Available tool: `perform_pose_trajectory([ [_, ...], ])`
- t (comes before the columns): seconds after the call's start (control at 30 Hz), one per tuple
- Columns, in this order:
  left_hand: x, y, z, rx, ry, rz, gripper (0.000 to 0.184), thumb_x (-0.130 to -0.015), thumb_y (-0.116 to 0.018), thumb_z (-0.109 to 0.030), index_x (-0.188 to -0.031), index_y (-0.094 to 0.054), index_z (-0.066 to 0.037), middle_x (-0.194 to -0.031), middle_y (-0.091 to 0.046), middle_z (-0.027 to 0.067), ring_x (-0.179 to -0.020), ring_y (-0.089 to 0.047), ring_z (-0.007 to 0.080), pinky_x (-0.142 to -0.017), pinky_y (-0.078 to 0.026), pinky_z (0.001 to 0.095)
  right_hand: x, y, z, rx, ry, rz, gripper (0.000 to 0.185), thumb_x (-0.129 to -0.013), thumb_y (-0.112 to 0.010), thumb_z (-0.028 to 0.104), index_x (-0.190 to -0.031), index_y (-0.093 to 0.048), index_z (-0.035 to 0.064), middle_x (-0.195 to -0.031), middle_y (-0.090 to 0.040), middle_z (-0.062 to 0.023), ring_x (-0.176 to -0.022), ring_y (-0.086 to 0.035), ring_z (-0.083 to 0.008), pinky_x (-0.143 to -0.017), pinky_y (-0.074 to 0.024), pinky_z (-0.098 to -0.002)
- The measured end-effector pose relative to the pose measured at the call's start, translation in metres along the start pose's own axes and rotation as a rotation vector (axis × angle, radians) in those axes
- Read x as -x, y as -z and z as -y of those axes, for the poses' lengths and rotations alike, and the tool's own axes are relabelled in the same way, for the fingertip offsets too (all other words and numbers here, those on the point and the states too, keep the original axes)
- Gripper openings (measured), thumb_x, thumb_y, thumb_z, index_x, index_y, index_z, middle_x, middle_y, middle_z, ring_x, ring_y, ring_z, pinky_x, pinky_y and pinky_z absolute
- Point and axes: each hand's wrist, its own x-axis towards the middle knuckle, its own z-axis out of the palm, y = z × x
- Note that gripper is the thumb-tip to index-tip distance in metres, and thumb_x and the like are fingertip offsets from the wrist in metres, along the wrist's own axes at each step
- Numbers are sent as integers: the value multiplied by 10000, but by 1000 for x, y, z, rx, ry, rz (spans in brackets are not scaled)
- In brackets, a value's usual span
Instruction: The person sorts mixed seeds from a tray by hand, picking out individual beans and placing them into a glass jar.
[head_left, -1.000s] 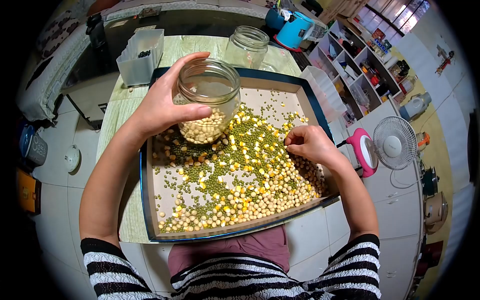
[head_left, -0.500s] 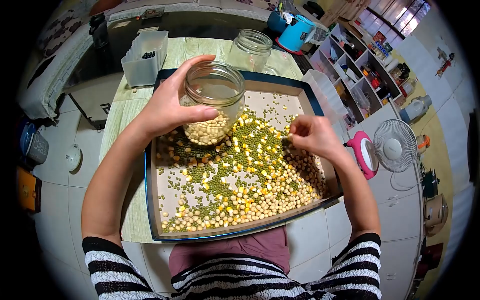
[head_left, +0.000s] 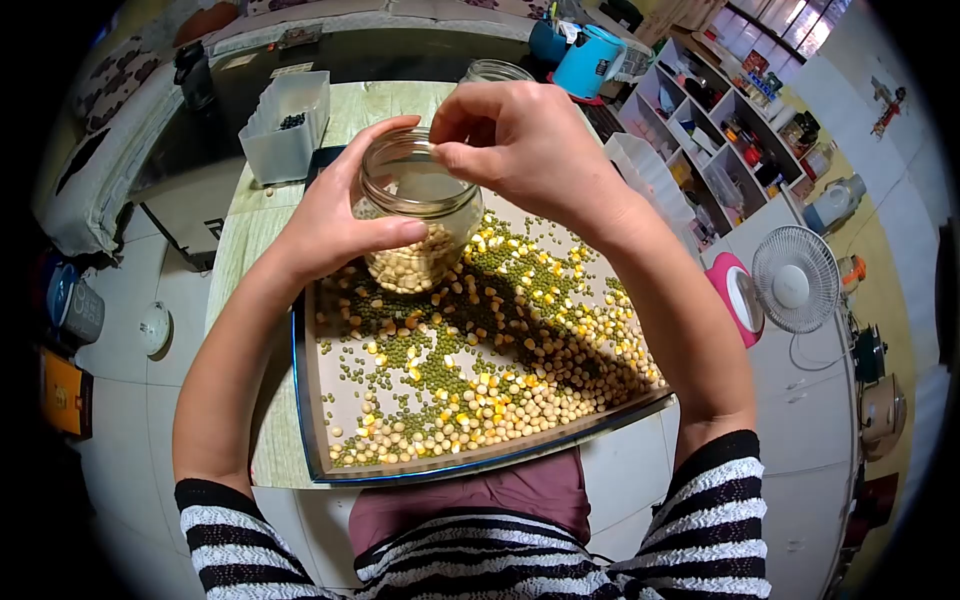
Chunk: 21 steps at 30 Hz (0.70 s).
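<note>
My left hand (head_left: pixel 332 228) is wrapped round a clear glass jar (head_left: pixel 440 207), partly filled with pale soybeans (head_left: pixel 405 268). At the jar's mouth is my right hand (head_left: pixel 530 145), its thumb and fingers pinched together over the rim; whatever is between the fingertips is hidden. Beneath both hands lies a shallow cardboard box (head_left: pixel 310 420) with dark blue edges. Green mung beans (head_left: pixel 425 352), yellow corn kernels (head_left: pixel 488 383) and loose soybeans (head_left: pixel 545 405) are spread across its bottom, with many soybeans along the near side. The jar is over the box's far left part.
A translucent plastic container (head_left: pixel 283 150) holding some black beans (head_left: pixel 292 121) stands at the table's back left. Behind my right hand is a second glass jar (head_left: pixel 498 70). Another clear container (head_left: pixel 648 180) sits right of the box. A blue kettle (head_left: pixel 590 62) and a fan (head_left: pixel 795 280) are farther off.
My right hand has moved left and up from above the beans at the box's right side to the jar's mouth, still pinched. The left hand keeps hold of the jar.
</note>
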Motion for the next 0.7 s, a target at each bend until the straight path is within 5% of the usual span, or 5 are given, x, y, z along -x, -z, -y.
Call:
perform_pose_trajectory([
  [0.17, 0, -1, 0, 5, -6, -17, 854, -589, -765, -306, -1289, -360, -33, -1206, -477, 135, -1132, -459, 213, -987, -332, 326, 32, 18, -2, 47, 27, -82, 133, -701, -622, 125, -756, -608, 4, -666, -604, -118, -614, -601, -221, -581, -474, -310],
  [0.3, 0, 1, -1, -13, 0, -9, 862, -587, -769, -301, -1292, -356, -26, -1207, -477, 133, -1138, -454, 213, -996, -320, 327, 87, 35, -28, -62, -473, 282, 100, -733, -659, 51, -793, -603, -5, -683, -607, -23, -639, -551, -53, -585, -464, -215],
  [0.37, 0, 0, -2, 0, 10, -2, 858, -593, -765, -302, -1295, -355, -30, -1208, -475, 132, -1143, -449, 212, -1000, -314, 332, 109, 40, -34, -4, -650, 396, 112, -720, -660, 26, -808, -602, -10, -688, -609, -17, -645, -550, -50, -594, -465, -215],
  [0.6, 0, -1, -1, 0, 12, -9, 855, -594, -752, -316, -1298, -355, -37, -1214, -469, 131, -1144, -448, 214, -1000, -315, 339, 151, 43, -46, -109, -737, 444, 147, -686, -665, 46, -820, -622, 4, -687, -634, -57, -634, -602, -126, -607, -479, -272],
  [0.7, 0, -1, 0, -1, 5, -15, 860, -589, -750, -319, -1299, -355, -38, -1219, -465, 132, -1146, -446, 218, -1002, -314, 340, 150, 37, -45, -58, -709, 449, 152, -713, -657, 16, -856, -617, -7, -710, -635, -38, -649, -590, -80, -601, -480, -235],
])
